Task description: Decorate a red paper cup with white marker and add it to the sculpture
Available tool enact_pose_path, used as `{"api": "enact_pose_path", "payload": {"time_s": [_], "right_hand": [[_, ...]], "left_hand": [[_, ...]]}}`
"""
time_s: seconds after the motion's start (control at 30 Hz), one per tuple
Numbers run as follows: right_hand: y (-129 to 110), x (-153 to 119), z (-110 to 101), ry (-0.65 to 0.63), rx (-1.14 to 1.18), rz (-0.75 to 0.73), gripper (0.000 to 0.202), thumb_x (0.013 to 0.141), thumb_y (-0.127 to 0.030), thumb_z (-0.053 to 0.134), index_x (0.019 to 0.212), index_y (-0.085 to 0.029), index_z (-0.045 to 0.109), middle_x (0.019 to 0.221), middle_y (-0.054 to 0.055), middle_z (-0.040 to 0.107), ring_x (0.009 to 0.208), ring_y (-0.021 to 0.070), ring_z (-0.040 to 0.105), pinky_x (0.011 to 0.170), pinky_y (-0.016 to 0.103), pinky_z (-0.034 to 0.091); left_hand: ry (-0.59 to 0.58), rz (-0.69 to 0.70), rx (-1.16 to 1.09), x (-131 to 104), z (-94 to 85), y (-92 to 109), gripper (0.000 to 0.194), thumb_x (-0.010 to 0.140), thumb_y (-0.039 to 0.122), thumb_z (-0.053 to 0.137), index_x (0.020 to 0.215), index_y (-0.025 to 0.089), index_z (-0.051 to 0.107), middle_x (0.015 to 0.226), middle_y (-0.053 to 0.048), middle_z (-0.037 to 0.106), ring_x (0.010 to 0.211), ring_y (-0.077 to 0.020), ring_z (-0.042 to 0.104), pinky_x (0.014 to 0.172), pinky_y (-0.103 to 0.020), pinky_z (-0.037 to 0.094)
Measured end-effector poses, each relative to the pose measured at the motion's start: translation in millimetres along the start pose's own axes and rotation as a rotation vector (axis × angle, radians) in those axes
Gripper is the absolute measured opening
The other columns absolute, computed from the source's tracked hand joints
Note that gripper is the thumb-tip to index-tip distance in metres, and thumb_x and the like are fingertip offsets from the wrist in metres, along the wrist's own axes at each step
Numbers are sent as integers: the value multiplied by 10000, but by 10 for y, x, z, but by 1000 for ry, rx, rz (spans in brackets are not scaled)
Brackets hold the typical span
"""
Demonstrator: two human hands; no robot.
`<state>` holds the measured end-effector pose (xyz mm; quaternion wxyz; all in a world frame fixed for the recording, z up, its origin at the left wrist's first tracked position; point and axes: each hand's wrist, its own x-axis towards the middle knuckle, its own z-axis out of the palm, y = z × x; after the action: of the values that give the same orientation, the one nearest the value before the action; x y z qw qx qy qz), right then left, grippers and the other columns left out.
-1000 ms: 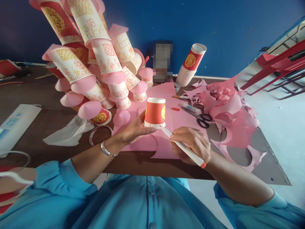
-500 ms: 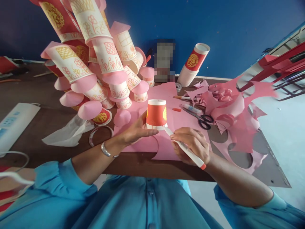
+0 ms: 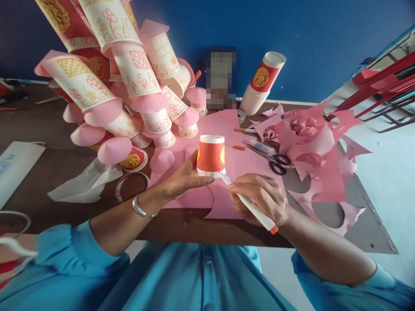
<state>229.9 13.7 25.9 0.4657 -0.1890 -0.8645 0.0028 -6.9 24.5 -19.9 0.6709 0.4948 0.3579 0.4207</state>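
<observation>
A red and white paper cup [image 3: 210, 155] with yellow marks stands upside down over pink paper. My left hand [image 3: 184, 176] is closed around its left side, thumb along the lower rim, its other fingers hidden behind the cup. In my right hand [image 3: 259, 196] is a white marker [image 3: 256, 212] with an orange end, held like a pen. Its tip meets the white band at the cup's bottom, on the right. An orange marker cap [image 3: 239, 147] lies on the pink paper [image 3: 223, 123] behind my right hand.
At the left rises a structure of decorated paper cups [image 3: 139, 71] with pink cones. Black-handled scissors [image 3: 279, 165] and a glue tube [image 3: 259, 146] lie right of the cup. Pink scraps [image 3: 311, 138] pile up at right. A cup stack [image 3: 254, 101] leans near the blue wall [image 3: 311, 52].
The view has shifted slightly, so things on the left appear further left. My hands keep their hold on the cup and marker, the tip still at the lower band.
</observation>
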Motion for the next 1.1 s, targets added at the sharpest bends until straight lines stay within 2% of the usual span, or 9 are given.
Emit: {"api": "enact_pose_path", "payload": {"time_s": [0.27,0.73,0.87,1.1], "right_hand": [[0,-13,29,-3,-21,-10,169,973,-68,636,1116,-157,630,837,47,748,683,154,743,612,261,648],[-6,-21,54,20,-33,-8,194,975,-86,645,1146,-177,640,835,29,753,678,160,738,615,270,641],[-2,-30,65,12,-43,-9,208,957,-69,662,1139,-168,646,845,37,760,689,164,745,624,268,638],[-1,-15,83,23,-57,-4,158,996,-95,642,1124,-187,634,822,20,750,680,153,747,626,266,650]], "left_hand": [[-15,-11,69,8,-31,-36,856,769,441,960,1500,266,551,1484,-140,661,1405,-408,606,1131,-526,534],[-3,-22,60,5,38,50,770,772,456,953,1414,247,585,1341,-106,704,1295,-348,657,1129,-517,535],[-9,-21,70,3,45,68,753,779,467,946,1407,246,593,1344,-102,701,1292,-342,652,1122,-507,536],[-7,-19,66,9,40,68,737,779,475,946,1382,237,595,1330,-111,694,1271,-338,651,1098,-498,541]]}}
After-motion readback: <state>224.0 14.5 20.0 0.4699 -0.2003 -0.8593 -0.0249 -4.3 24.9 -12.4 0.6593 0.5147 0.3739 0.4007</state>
